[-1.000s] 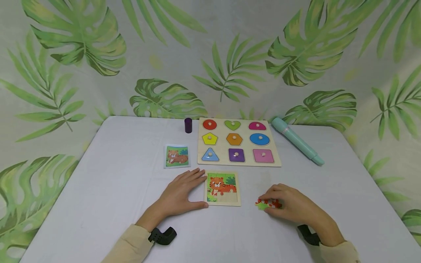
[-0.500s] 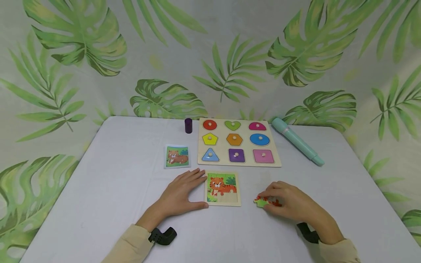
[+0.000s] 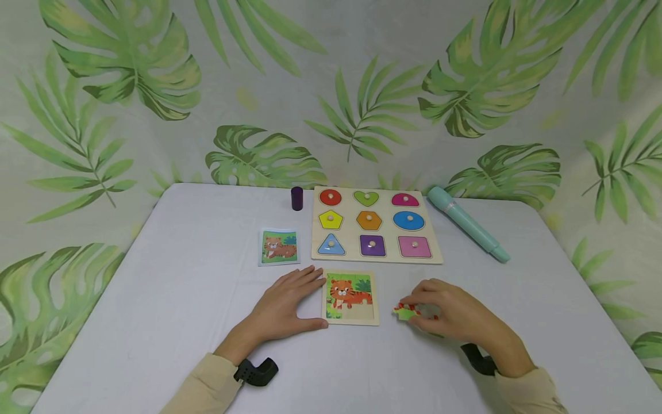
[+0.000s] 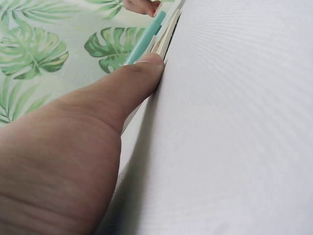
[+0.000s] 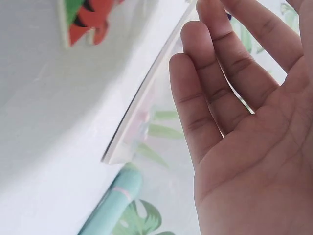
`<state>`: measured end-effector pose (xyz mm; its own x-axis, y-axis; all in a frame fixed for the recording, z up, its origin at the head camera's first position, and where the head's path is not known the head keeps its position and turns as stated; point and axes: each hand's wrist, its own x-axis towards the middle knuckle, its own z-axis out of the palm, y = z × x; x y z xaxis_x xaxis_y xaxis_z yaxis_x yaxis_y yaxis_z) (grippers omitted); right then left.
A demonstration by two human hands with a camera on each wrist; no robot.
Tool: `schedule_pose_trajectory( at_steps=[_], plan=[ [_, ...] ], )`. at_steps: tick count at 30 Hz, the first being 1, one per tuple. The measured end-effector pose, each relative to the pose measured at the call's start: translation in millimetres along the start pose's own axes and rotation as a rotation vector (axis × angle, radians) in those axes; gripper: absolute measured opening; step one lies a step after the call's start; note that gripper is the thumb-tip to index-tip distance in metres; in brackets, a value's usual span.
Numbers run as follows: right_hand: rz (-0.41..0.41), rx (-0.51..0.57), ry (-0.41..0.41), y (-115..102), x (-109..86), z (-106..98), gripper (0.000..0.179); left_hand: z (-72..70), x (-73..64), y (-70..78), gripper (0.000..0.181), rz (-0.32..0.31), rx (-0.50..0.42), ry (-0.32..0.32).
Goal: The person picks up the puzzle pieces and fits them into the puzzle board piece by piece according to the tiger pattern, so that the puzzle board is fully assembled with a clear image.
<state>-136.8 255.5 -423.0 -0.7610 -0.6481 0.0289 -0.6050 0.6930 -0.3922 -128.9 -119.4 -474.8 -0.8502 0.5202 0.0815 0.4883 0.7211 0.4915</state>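
Observation:
A square wooden tiger puzzle board (image 3: pixel 374 296) lies before me, partly filled, with bare wood at its lower right. My left hand (image 3: pixel 287 302) rests along the board's left side with thumb and fingers spread. In the left wrist view its thumb (image 4: pixel 142 71) touches the board's edge. To the right, my right hand (image 3: pixel 447 307) pinches a green and red jigsaw piece (image 3: pixel 405 314) between thumb and fingertips. Another piece, red with black stripes and green (image 5: pixel 88 22), lies on the table near that hand, mostly hidden under it in the head view.
Behind the puzzle lies a shape-peg board (image 3: pixel 343 254) with several coloured shapes. A tiger picture card (image 3: pixel 279 247) lies at its left, and a dark purple cylinder (image 3: pixel 297 199) stands behind the card. A teal marker-like stick (image 3: pixel 468 224) lies back right.
My right hand has lifted the green and red jigsaw piece and moved slightly left and away from me, parting it from the red piece below. My left hand stays at the board.

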Motion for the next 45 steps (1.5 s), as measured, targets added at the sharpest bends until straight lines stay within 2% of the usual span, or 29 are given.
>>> schedule_pose_trajectory(
  at_steps=[17,27,35,45],
  plan=[
    [0.009,-0.032,-0.015,-16.4,16.4,-8.9,0.031,1.2,0.2,-0.5,0.087,-0.004,0.008,0.002],
    [-0.053,-0.035,0.012,-22.3,27.0,-11.4,0.030,1.7,0.8,-1.0,0.087,-0.011,0.005,-0.005],
    [-0.089,-0.105,0.028,-30.2,38.0,-20.4,0.031,1.8,0.8,-1.3,0.088,-0.002,0.020,-0.002],
    [-0.062,-0.091,-0.007,-42.4,46.8,-29.4,0.034,2.9,1.7,-1.3,0.089,0.001,0.009,0.002]
  ],
)
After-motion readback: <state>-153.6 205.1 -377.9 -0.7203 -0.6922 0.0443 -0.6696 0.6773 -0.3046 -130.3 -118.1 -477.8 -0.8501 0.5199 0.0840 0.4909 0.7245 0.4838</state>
